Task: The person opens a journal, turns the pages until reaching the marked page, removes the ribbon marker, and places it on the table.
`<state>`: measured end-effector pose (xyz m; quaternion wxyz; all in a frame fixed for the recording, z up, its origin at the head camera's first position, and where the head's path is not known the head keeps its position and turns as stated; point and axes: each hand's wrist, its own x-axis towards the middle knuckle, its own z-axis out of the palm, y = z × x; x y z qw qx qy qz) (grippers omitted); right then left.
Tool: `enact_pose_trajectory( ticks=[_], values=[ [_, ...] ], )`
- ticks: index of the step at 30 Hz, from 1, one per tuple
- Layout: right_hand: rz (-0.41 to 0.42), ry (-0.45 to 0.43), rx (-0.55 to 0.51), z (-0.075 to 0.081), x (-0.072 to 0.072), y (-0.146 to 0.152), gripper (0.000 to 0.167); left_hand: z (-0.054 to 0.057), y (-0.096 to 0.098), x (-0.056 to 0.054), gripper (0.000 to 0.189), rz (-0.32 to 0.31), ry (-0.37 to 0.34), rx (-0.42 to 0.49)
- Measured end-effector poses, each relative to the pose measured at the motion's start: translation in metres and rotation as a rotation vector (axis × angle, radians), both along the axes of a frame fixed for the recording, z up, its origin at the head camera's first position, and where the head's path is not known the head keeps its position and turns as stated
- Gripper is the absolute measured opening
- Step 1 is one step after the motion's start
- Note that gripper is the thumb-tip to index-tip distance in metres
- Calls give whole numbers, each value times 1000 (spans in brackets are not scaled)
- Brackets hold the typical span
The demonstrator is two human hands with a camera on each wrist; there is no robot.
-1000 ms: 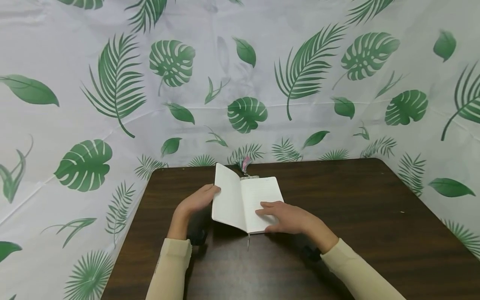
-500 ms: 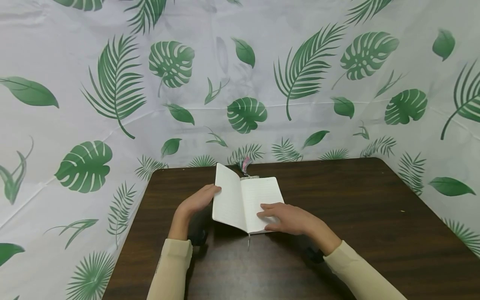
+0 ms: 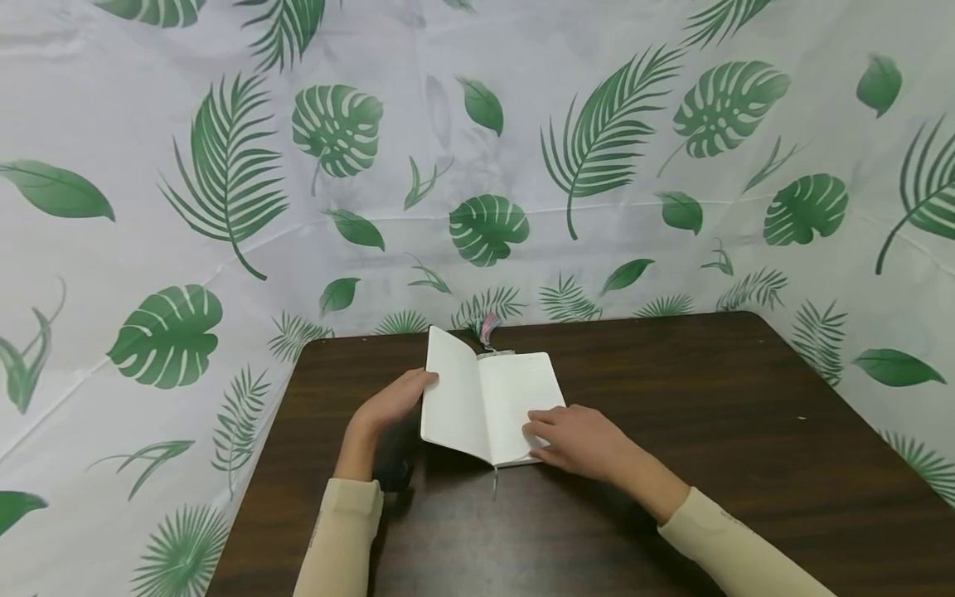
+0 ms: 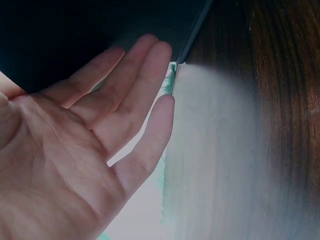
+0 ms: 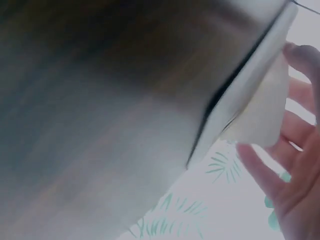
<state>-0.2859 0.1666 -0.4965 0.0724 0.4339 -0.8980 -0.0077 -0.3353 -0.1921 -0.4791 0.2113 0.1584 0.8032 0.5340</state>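
Note:
An open notebook [image 3: 515, 390] with pale lined pages lies on the dark wooden table [image 3: 671, 373]. Its left side is tilted up, where my left hand [image 3: 391, 402] holds the outer edge, thumb tip over the page. In the left wrist view the fingers [image 4: 115, 100] spread behind the dark cover [image 4: 60, 40]. My right hand [image 3: 585, 444] is at the lower right of the right page, fingers bent. Seen from the right wrist, a page [image 5: 265, 105] bends up from the block between its thumb and fingers.
A pink-and-grey tassel [image 3: 488, 329] sticks out beyond the notebook's top edge, and a thin ribbon [image 3: 495, 481] hangs from the bottom of the spine. A white cloth with green leaves [image 3: 488, 230] hangs behind the table.
My right hand has shifted slightly right and toward the page's lower edge, and its fingers have bent in from lying flatter on the page. The left hand stays at the cover.

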Motion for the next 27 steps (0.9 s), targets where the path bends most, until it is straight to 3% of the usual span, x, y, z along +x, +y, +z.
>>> enact_pose_trajectory(
  ticks=[2,3,5,7,8,12,13,15,17,20,24,26,27],
  values=[
    [27,93,30,-2,1,5,33,1,2,0,54,29,-22,-36],
    [33,111,38,-2,2,7,33,-4,1,-4,54,30,-25,-40],
    [23,116,52,0,4,11,34,-19,-6,-16,55,3,-20,-54],
    [2,108,56,4,5,13,40,-20,-8,-15,54,-30,16,-48],
    [-10,106,51,7,5,13,44,-27,-11,-21,53,-30,10,-43],
    [-101,92,-26,19,2,11,74,-55,-15,-37,55,-9,-6,-4],
    [-139,80,-71,21,1,10,83,-67,-18,-48,57,6,-32,0],
    [-234,19,-202,24,-1,4,101,-75,-19,-53,59,19,-40,23],
    [-327,-107,-369,25,-2,-4,115,-73,-18,-52,59,45,-71,45],
    [-404,-322,-553,27,0,-19,117,-41,-11,-29,58,29,-39,15],
    [-371,-505,-573,28,7,-38,96,6,3,5,54,-4,16,-6],
    [-330,-544,-554,28,11,-45,87,15,7,11,51,-10,21,3],
    [-309,-553,-549,28,12,-49,83,6,3,6,51,-39,46,28]
  ],
)
